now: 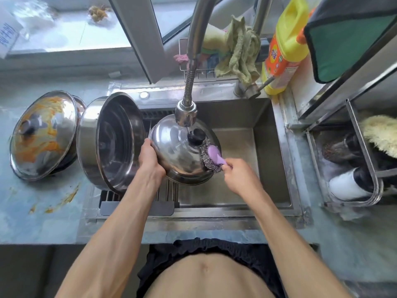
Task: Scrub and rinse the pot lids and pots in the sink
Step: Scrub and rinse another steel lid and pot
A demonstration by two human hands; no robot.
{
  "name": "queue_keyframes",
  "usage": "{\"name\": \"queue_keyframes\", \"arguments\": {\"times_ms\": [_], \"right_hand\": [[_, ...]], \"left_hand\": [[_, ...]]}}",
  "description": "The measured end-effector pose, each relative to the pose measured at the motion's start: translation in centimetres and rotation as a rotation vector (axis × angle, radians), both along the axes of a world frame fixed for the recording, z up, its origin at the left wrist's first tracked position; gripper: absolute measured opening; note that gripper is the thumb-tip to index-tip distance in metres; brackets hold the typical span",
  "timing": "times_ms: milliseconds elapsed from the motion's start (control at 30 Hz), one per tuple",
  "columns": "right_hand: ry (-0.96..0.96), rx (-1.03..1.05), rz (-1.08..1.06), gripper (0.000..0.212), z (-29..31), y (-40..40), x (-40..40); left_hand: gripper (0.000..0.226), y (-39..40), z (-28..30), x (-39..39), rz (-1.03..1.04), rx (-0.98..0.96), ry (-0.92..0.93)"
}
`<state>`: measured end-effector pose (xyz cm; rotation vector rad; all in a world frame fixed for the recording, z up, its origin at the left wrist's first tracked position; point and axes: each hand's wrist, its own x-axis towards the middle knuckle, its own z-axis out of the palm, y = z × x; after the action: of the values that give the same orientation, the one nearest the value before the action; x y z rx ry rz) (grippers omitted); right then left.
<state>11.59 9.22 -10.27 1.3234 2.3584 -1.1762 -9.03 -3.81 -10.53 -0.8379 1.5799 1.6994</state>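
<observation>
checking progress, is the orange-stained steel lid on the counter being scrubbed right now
No: the orange-stained steel lid lies untouched on the counter, while the purple-handled steel-wool scrubber works on the clean steel lid over the sink.

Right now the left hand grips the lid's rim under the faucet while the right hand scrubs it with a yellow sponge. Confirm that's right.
Not quite. In the head view the right hand scrubs with a purple-handled steel wool scrubber, not a yellow sponge. The left hand does grip the lid at its rim under the faucet.

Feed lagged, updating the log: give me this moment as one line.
phase: scrubbing | left hand: holds pot lid rim | right hand: steel-wool brush on lid | faucet: above lid | soiled lid: on counter
</observation>
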Motion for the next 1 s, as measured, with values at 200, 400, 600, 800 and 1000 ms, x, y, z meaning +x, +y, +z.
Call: {"name": "queue_keyframes", "arguments": {"times_ms": [200, 400, 600, 800, 1000], "right_hand": [[0.013, 0.053, -0.021, 0.021, 0.4, -0.7, 1.5], [0.003, 0.128, 0.009, 0.020, 1.9, -0.6, 1.9], [0.116, 0.166, 0.133, 0.011, 2.9, -2.5, 1.1], [0.137, 0.233, 0.200, 0.016, 3.6, -3.3, 0.8], [0.156, 0.238, 0.194, 0.015, 3.9, -2.7, -0.6]], "left_hand": [[0.034, 1.5, 1.3, 1.0, 0.078, -0.002, 0.019], [0.026, 2.0, 1.9, 2.3, 0.135, 0.032, 0.055], [0.025, 2.6, 3.0, 3.8, 0.077, 0.001, 0.086], [0.042, 3.3, 3.6, 4.3, 0.079, 0.002, 0.087], [0.051, 2.5, 3.8, 4.7, -0.044, -0.064, 0.152]]}}
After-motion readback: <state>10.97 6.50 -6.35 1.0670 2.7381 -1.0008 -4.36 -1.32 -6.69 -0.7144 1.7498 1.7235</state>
